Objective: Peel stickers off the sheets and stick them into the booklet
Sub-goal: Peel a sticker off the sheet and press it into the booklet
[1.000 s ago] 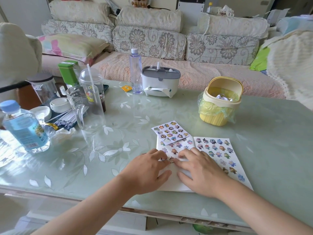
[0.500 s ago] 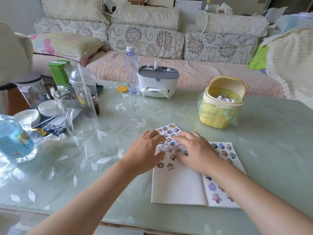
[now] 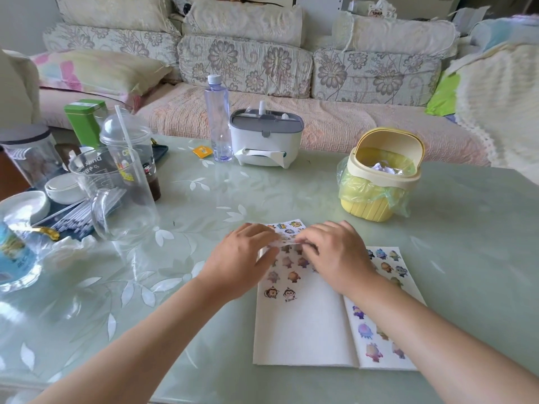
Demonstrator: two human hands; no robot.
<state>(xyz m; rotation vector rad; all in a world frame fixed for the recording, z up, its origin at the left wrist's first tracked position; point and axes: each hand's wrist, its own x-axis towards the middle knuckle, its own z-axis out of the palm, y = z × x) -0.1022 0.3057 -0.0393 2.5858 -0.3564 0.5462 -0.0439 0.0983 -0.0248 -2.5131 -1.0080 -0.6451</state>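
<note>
A pale green glass table [image 3: 466, 243], patterned with white leaves, stood before a floral sofa [image 3: 248, 62] in a sunlit living room. At the table's far left stood a water bottle [image 3: 14, 258] with a blue label. Behind it were a white dish [image 3: 24, 204], a dark-lidded jar [image 3: 29, 153] and a green tin [image 3: 84, 121]. Just right of these, a domed plastic cup [image 3: 131, 158] with a straw stood behind a clear glass jug [image 3: 122, 205], and a bundle of straws [image 3: 73, 220] lay by the jug's handle. A pink and yellow pillow [image 3: 96, 71] lay on the sofa's left end. Near the table's far edge, a tall clear bottle [image 3: 218, 121] stood just beside a grey-topped tissue box [image 3: 265, 141], with an orange packet [image 3: 202, 151] flat at the bottle's left.

At the front middle lay the open booklet [image 3: 303, 330], with stickers on the upper part of its left page and scattered over its right page. The sticker sheet [image 3: 288, 225] lay at the booklet's top edge, partly under the hands. The left hand [image 3: 245, 258] had its grip pinched on the sheet's lifted near edge, thumb against curled fingers. The right hand [image 3: 335, 255] met it from the other side, its grip curled onto the same edge. Whether it held a single sticker could not be told.

Right of the hands stood a yellow bin [image 3: 379, 182] lined with a green bag [image 3: 399, 196], its lid raised and crumpled paper inside. A white crocheted throw [image 3: 501, 97] covered a seat at the room's right edge.
</note>
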